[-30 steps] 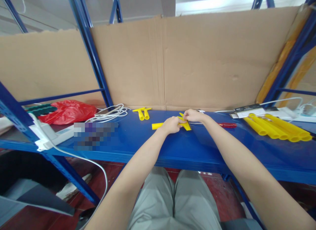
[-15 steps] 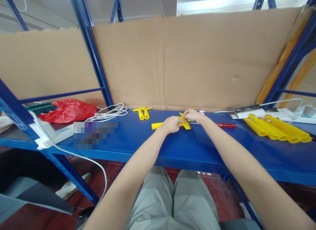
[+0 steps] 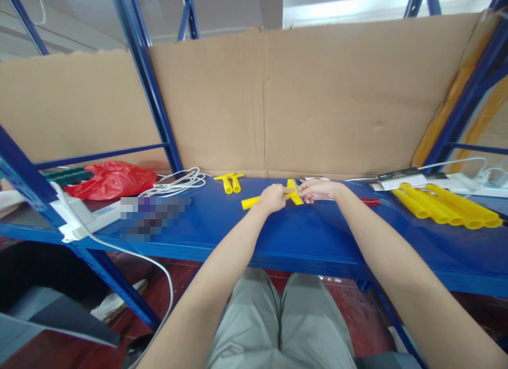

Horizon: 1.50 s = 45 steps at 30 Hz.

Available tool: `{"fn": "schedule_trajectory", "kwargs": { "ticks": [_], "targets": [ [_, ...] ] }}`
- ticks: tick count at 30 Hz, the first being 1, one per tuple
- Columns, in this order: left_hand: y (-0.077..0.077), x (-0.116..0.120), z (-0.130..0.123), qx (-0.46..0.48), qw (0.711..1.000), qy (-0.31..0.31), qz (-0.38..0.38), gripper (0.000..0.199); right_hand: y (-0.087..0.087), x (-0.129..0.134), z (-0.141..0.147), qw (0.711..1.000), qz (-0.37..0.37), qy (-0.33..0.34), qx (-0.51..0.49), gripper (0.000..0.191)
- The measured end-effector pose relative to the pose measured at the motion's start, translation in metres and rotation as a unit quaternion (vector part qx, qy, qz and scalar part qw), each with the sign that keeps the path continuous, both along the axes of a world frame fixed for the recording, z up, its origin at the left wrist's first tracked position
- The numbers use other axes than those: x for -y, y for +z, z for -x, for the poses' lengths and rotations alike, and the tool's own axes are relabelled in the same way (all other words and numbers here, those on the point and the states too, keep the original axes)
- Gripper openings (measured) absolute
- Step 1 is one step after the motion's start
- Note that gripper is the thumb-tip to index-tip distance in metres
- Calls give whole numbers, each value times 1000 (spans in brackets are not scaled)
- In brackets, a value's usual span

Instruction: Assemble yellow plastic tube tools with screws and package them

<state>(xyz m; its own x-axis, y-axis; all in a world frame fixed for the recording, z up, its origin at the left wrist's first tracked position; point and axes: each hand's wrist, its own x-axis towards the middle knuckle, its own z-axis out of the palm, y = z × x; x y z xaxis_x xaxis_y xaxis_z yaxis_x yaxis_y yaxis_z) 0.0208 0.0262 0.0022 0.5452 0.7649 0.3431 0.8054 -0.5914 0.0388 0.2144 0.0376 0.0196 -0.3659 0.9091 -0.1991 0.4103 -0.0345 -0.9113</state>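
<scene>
Two bare hands work above the blue shelf (image 3: pixel 238 231). The left hand (image 3: pixel 273 199) is clamped around the stem of a yellow T-piece (image 3: pixel 294 194), whose crossbar faces the right hand (image 3: pixel 315 191). Right-hand fingers are bent beside the crossbar; whether they grip it cannot be determined. A red screwdriver (image 3: pixel 371 202) lies partly behind the right forearm. Yellow tubes (image 3: pixel 448 210) lie grouped at far right. Two smaller-looking T-pieces (image 3: pixel 232 183) rest near the cardboard panel (image 3: pixel 337 99).
</scene>
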Motion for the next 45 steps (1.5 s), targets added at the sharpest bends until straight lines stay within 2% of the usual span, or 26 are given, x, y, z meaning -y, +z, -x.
{"fn": "schedule_trajectory", "kwargs": {
  "ticks": [7, 16, 23, 25, 27, 28, 30, 32, 34, 39, 45],
  "targets": [
    [-2, 0, 0, 2, 1000, 0, -5, 45, -8, -9, -4, 999, 1, 50, -22, 23],
    [1, 5, 1, -30, 999, 16, -17, 36, -2, -1, 2, 998, 7, 57, 3, 26],
    [3, 6, -1, 11, 999, 30, -13, 36, 3, 0, 6, 1000, -16, -4, -18, 25],
    [3, 6, -2, 28, 999, 30, -13, 33, 1, -3, 2, 998, -53, -40, -6, 20],
    [4, 6, -3, 43, 998, 38, -14, 32, -1, -8, -4, 986, -118, -107, 55, 16],
    [4, 6, -3, 50, 998, 43, -14, 32, -3, -12, -9, 971, -153, -145, 113, 15],
    [6, 6, -2, 59, 997, 53, -15, 32, -7, -18, -19, 919, -217, -204, 258, 13],
    [7, 7, -2, 68, 996, 62, -19, 32, -11, -23, -29, 860, -261, -229, 373, 12],
    [8, 8, -2, 76, 995, 68, -24, 33, -15, -27, -38, 832, -274, -231, 423, 17],
    [8, 9, -2, 84, 994, 64, -26, 32, -21, -28, -52, 838, -227, -221, 445, 21],
    [6, 7, -2, 93, 994, 47, -29, 33, -23, -28, -55, 847, -198, -233, 436, 23]
  ]
}}
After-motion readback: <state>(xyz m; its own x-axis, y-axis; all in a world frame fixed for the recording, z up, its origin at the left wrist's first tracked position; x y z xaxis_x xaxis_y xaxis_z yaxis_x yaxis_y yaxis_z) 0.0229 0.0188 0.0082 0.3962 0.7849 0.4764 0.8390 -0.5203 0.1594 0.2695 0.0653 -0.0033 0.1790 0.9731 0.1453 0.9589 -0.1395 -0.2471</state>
